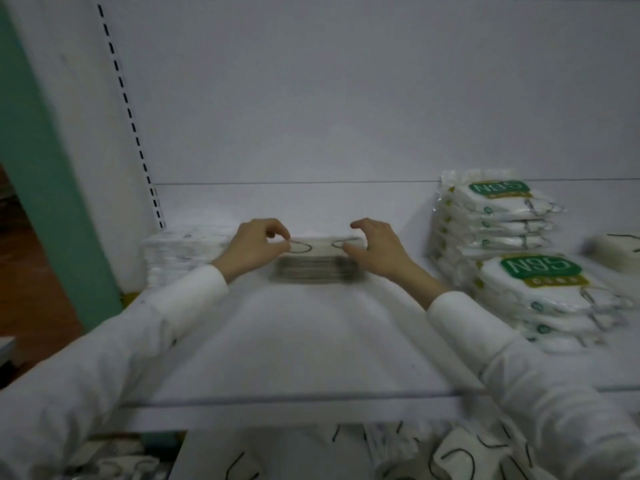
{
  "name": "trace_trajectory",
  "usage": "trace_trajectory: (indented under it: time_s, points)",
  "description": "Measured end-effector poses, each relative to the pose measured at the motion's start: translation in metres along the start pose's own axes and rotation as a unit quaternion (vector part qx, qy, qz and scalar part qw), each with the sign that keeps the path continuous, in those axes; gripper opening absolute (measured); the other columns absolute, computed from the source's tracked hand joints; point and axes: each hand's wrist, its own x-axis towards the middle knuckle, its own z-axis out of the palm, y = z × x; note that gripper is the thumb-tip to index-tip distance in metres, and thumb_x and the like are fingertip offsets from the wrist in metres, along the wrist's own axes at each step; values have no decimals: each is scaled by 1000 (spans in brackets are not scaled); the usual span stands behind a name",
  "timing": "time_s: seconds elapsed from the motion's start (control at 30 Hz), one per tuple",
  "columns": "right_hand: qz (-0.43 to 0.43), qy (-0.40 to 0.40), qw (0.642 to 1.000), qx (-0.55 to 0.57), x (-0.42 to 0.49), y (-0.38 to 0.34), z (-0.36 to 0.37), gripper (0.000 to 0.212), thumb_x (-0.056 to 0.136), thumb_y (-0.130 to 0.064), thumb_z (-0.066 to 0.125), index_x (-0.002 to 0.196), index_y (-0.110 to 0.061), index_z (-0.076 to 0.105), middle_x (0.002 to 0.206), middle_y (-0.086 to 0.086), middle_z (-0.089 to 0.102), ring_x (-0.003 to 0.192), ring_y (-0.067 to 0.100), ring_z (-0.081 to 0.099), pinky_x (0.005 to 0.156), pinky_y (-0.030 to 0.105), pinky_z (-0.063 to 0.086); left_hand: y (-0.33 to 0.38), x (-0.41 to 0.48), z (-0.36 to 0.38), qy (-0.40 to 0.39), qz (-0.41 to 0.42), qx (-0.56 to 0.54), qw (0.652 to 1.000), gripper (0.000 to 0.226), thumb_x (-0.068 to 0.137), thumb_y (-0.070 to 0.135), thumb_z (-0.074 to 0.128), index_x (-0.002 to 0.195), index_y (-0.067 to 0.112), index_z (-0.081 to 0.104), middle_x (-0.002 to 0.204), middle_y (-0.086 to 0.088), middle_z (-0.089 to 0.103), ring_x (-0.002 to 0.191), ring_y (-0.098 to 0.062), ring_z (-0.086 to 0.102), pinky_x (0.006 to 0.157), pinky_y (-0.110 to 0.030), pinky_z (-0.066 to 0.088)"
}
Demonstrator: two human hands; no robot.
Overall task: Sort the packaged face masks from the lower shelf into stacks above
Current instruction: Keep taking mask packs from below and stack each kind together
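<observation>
At mid-frame on the upper shelf, a person's left hand pinches the centre stack of masks while the right hand arches over its far end, grip unclear, apparently squaring it before releasing and reaching for loose masks at bottom.

Motion smear on stack between left hand and right hand; grip on it unclear. Blur also on pile just left of left hand. Frame edges cut pack far right of right hand and loose masks below both.
</observation>
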Motion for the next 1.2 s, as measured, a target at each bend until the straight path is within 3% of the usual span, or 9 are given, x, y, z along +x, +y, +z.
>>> trace_trajectory:
  time_s: [0.13,0.33,0.47,0.6,0.7,0.8,1.0,1.1,1.2]
  points:
    - [-47,-19,998,33,-44,-8,-15,45,89,-33,58,128,-13,53,127,6,58,118,24,50,86,24,36,30,-38,11,-14,15,-10,1000,7,81,14,65,83,21,67,92,4,67,91,-12,61,78,-19,41]
    - [-132,-9,986,99,-141,-8,-29,30,88,-21,62,117,-13,62,116,-1,66,109,14,58,88,16,38,70,-119,40,-19,-6,-87,996,10,81,11,65,84,20,69,90,7,69,85,-10,64,78,-24,53]
    - [-215,-41,955,202,-195,1,-39,17,87,-8,60,103,-11,65,88,-4,73,82,7,68,75,17,51,95,-182,45,-50,13,-143,988,10,82,7,66,90,13,68,85,-3,71,75,-15,68,65,-25,57]
    - [-256,-100,941,198,-241,15,-26,19,85,-18,54,97,-12,67,72,-4,73,58,5,65,61,11,50,91,-231,50,-114,5,-121,986,10,81,7,68,89,14,68,85,-5,71,72,-14,67,68,-18,53]
    - [-236,-156,942,181,-264,31,-3,18,85,-19,55,95,-13,69,68,-1,71,57,8,66,59,23,55,66,-253,58,-150,-59,-101,982,12,83,8,66,86,19,68,86,-6,71,75,-13,66,68,-22,54]
    - [-187,-191,945,190,-281,48,18,14,86,-13,57,93,-10,69,70,0,72,57,3,67,60,23,57,34,-272,64,-155,-143,-97,973,13,86,6,62,85,18,66,86,-7,71,75,-17,67,64,-27,54]
    - [-74,-244,947,197,-303,73,61,13,86,-3,60,89,-13,68,77,2,71,62,9,68,64,18,55,-32,-310,78,-144,-260,-52,953,14,84,1,62,79,14,65,85,-12,68,69,-15,62,49,-11,44]
    - [-43,-288,936,200,-314,80,92,14,87,-1,60,91,-11,69,77,2,70,63,8,67,63,18,54,-67,-334,87,-160,-275,-16,948,13,84,1,62,83,14,67,85,-1,65,80,-16,61,58,-4,41]
    - [-27,-317,927,200,-322,78,131,16,85,-1,62,92,-14,70,79,2,71,67,3,66,69,25,57,-101,-355,97,-163,-294,5,942,12,84,4,63,88,12,71,94,-3,68,91,-15,61,76,-15,41]
